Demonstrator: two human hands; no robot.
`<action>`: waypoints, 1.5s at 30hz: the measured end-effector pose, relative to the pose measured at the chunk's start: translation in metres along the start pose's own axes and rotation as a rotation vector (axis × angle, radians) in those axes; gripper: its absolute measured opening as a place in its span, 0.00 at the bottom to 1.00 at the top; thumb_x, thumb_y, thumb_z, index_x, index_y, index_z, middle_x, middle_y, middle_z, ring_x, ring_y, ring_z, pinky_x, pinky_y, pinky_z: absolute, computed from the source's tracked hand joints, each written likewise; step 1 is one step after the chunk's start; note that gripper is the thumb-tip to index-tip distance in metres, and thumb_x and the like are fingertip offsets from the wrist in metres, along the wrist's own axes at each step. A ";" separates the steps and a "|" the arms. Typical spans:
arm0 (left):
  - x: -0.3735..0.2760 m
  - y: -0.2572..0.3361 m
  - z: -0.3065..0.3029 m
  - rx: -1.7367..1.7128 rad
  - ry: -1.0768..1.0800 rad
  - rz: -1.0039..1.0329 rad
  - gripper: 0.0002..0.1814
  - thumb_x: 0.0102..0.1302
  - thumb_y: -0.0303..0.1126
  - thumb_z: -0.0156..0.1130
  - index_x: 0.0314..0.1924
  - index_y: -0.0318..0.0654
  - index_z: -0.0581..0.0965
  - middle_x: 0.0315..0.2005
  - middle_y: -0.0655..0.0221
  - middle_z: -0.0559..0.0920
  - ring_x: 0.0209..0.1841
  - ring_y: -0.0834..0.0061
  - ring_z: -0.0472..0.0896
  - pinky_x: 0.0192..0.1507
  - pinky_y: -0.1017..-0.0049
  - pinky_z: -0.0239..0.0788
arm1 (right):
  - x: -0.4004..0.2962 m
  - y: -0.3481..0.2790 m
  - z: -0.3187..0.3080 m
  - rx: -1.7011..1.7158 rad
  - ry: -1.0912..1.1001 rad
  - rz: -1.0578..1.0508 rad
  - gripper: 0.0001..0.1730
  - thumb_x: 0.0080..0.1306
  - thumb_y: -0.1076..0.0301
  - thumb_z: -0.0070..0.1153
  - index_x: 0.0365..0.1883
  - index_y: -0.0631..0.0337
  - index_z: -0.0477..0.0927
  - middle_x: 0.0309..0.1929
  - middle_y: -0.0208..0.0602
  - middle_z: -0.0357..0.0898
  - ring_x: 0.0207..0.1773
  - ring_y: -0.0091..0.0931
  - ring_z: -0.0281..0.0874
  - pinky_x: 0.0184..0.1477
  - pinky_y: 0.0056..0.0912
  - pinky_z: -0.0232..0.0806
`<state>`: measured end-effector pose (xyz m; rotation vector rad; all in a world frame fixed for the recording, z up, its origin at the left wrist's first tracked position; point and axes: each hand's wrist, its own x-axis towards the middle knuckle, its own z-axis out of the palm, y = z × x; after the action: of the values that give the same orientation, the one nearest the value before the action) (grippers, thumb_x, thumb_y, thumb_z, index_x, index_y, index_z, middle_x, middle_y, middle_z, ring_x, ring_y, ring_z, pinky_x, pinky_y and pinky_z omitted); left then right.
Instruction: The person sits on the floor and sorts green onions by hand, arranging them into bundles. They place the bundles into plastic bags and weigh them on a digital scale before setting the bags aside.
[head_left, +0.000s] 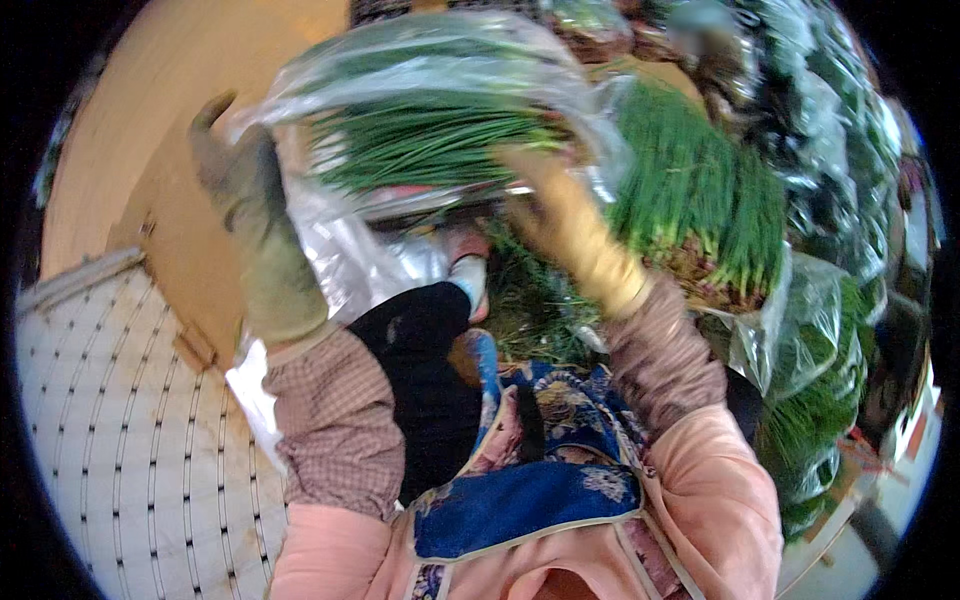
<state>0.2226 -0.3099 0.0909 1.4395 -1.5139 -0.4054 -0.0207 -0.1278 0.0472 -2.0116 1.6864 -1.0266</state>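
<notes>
In front of me, long green onions (420, 146) lie sideways in a clear plastic bag (435, 64), with their pale root ends to the right. My left hand (251, 180), in a dirty greenish glove, is at the bag's left edge. The plastic runs between its thumb and fingers. My right hand (551, 206) wears a yellowish glove and is blurred by motion. It is near the root ends, fingers and thumb apart, with nothing visible between them. A dark-edged flat object (427, 214) shows partly beneath the onions.
On the right lies a large pile of green onions (690, 187), roots towards me. Behind it are several filled plastic bags (810, 127); another bag of greens (817, 367) is nearer. Loose green trimmings (532, 300) cover the floor by my foot (471, 274). A grid-patterned pale sheet (127, 420) lies left.
</notes>
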 end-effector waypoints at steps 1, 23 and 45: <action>-0.007 0.011 0.001 -0.037 0.006 -0.024 0.22 0.43 0.23 0.54 0.44 0.34 0.74 0.44 0.58 0.76 0.53 0.64 0.71 0.57 0.70 0.59 | -0.023 -0.015 -0.003 0.073 -0.109 0.082 0.28 0.52 0.76 0.55 0.54 0.61 0.68 0.50 0.47 0.71 0.55 0.40 0.68 0.56 0.38 0.61; -0.181 0.183 0.105 -0.251 -0.960 0.620 0.20 0.52 0.27 0.58 0.48 0.36 0.72 0.39 0.54 0.78 0.40 0.56 0.76 0.43 0.65 0.68 | -0.207 0.149 -0.024 0.029 0.570 1.186 0.18 0.46 0.65 0.61 0.35 0.66 0.77 0.29 0.47 0.79 0.31 0.36 0.77 0.35 0.38 0.68; -0.305 0.151 0.134 -0.586 -1.727 -0.753 0.24 0.56 0.40 0.61 0.49 0.33 0.70 0.27 0.64 0.80 0.22 0.78 0.78 0.13 0.85 0.61 | -0.243 0.070 -0.138 0.409 0.645 0.947 0.23 0.60 0.68 0.54 0.53 0.65 0.69 0.49 0.41 0.73 0.52 0.28 0.70 0.53 0.26 0.62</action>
<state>-0.0233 -0.0483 0.0219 0.9437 -1.5634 -2.7820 -0.1775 0.1128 0.0201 -0.4784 2.1190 -1.5004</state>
